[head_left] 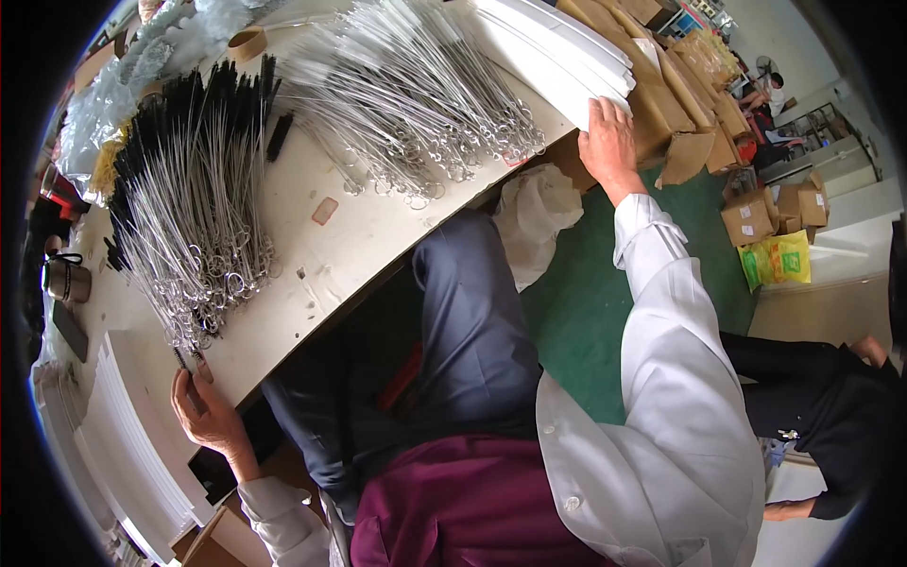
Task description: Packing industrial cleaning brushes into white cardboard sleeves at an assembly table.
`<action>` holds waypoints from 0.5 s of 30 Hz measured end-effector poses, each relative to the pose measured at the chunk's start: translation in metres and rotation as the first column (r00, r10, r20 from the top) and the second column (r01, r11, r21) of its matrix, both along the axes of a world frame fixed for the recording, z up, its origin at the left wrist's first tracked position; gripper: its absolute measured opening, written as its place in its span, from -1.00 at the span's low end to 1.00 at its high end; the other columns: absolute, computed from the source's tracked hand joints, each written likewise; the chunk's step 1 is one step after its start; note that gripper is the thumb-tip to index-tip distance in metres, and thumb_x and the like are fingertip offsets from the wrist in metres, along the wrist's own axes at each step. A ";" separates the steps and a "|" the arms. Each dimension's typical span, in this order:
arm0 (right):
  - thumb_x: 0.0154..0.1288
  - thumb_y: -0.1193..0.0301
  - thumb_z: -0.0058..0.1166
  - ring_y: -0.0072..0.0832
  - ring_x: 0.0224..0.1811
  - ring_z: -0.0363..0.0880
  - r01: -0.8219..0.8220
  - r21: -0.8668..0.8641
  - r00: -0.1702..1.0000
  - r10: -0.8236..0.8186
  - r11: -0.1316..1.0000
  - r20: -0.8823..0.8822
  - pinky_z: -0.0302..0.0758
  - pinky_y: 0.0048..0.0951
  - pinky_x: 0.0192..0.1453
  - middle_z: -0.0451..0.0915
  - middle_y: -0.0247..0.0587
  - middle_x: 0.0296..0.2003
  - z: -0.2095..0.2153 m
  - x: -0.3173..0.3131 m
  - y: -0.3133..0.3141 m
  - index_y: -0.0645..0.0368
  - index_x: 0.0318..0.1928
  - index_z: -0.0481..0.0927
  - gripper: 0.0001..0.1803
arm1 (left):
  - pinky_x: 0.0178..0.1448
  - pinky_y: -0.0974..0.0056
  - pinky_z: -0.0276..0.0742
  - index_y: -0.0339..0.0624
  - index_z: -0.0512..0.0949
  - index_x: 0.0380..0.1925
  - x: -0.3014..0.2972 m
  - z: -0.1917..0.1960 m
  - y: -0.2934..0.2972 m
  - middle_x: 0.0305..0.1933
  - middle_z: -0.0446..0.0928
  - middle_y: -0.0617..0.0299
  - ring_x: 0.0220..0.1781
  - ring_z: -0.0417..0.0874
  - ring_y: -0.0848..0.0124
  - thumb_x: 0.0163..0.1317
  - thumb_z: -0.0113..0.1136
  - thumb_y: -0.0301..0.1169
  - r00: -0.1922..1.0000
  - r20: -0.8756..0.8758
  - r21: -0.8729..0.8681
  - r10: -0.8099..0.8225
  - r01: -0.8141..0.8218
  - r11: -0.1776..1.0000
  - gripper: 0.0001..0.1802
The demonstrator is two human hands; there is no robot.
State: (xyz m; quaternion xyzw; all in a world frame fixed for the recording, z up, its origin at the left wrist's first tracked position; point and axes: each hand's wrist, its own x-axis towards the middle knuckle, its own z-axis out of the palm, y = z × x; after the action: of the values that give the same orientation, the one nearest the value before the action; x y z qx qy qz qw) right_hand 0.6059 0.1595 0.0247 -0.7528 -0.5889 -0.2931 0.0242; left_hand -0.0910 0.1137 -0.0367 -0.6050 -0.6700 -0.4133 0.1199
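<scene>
My right hand (pixel 609 148) reaches to the right end of the table. Its fingers are stretched over the near end of a stack of long white card sheets (pixel 553 57). At the table's left front edge my left hand (pixel 210 416) is closed, with curled fingers. A small dark tip shows at its fingertips; what it belongs to is unclear. Just beyond that hand lies a pile of black-bristled wire brushes (pixel 198 180), their ring ends toward me. A second pile, of white-bristled wire brushes (pixel 416 94), lies between it and the white sheets.
Brown cardboard boxes (pixel 652 104) stand against the table's right end. A white bag (pixel 539 222) hangs below the front edge. Long white strips (pixel 123 435) lie at left, near a metal flask (pixel 68 279). A tape roll (pixel 248 43) sits behind. Another person (pixel 822 406) stands at right.
</scene>
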 end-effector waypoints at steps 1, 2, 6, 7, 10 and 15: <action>0.19 0.41 0.34 -0.07 0.40 0.41 0.000 0.017 1.000 0.000 1.000 0.008 0.31 -0.05 0.49 0.47 -0.01 0.31 0.000 -0.001 0.000 0.24 0.31 0.45 -0.33 | 0.12 0.14 0.69 -0.26 0.70 -0.02 0.001 -0.001 0.000 0.01 0.74 0.06 -0.03 0.79 0.16 0.37 0.27 -0.45 1.000 0.022 -0.001 -0.008 0.009 1.000 -0.77; 0.19 0.41 0.34 -0.07 0.40 0.41 -0.002 0.018 1.000 0.002 1.000 0.008 0.31 -0.05 0.49 0.47 -0.01 0.31 0.001 -0.001 0.000 0.24 0.31 0.45 -0.33 | 0.13 0.15 0.69 -0.27 0.70 -0.02 0.001 -0.001 0.001 0.02 0.74 0.06 -0.02 0.78 0.15 0.37 0.27 -0.46 0.999 0.045 -0.002 -0.017 0.018 1.000 -0.77; 0.20 0.42 0.33 -0.04 0.39 0.41 0.023 -0.001 0.998 -0.023 1.000 -0.057 0.31 -0.04 0.50 0.47 -0.02 0.31 0.014 -0.008 -0.001 0.22 0.33 0.44 -0.33 | 0.14 0.15 0.70 -0.27 0.69 -0.01 -0.001 0.000 -0.002 0.04 0.73 0.05 0.00 0.78 0.15 0.36 0.27 -0.46 0.999 0.042 -0.012 0.000 0.001 1.000 -0.76; 0.20 0.43 0.32 -0.03 0.41 0.39 0.050 -0.022 0.995 -0.051 0.999 -0.089 0.29 -0.04 0.53 0.46 -0.01 0.35 0.018 -0.010 -0.002 0.21 0.37 0.42 -0.30 | 0.14 0.16 0.70 -0.27 0.69 -0.01 -0.001 -0.001 -0.001 0.04 0.73 0.06 0.00 0.78 0.15 0.36 0.27 -0.46 0.999 0.033 -0.005 -0.003 0.003 1.000 -0.76; 0.19 0.45 0.31 -0.02 0.40 0.40 0.036 0.003 0.996 -0.036 0.999 -0.084 0.30 -0.03 0.52 0.47 0.00 0.33 0.018 0.000 -0.007 0.21 0.34 0.46 -0.33 | 0.14 0.16 0.70 -0.27 0.69 -0.02 -0.001 -0.002 0.000 0.05 0.73 0.06 0.00 0.78 0.15 0.36 0.27 -0.46 1.000 0.028 0.001 -0.002 0.002 1.000 -0.76; 0.18 0.45 0.31 -0.02 0.39 0.43 0.088 -0.110 0.984 -0.104 0.990 -0.148 0.33 -0.04 0.50 0.50 0.01 0.30 0.022 0.003 -0.009 0.22 0.28 0.52 -0.38 | 0.15 0.15 0.69 -0.26 0.69 -0.01 0.000 -0.004 0.000 0.04 0.73 0.06 0.01 0.78 0.14 0.35 0.27 -0.47 1.000 0.008 0.009 -0.004 0.004 1.000 -0.76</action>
State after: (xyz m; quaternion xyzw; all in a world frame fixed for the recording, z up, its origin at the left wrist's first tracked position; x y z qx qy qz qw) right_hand 0.6093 0.1507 0.0469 -0.8009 -0.5625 -0.2045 0.0166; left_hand -0.0908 0.1136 -0.0405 -0.6042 -0.6672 -0.4190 0.1192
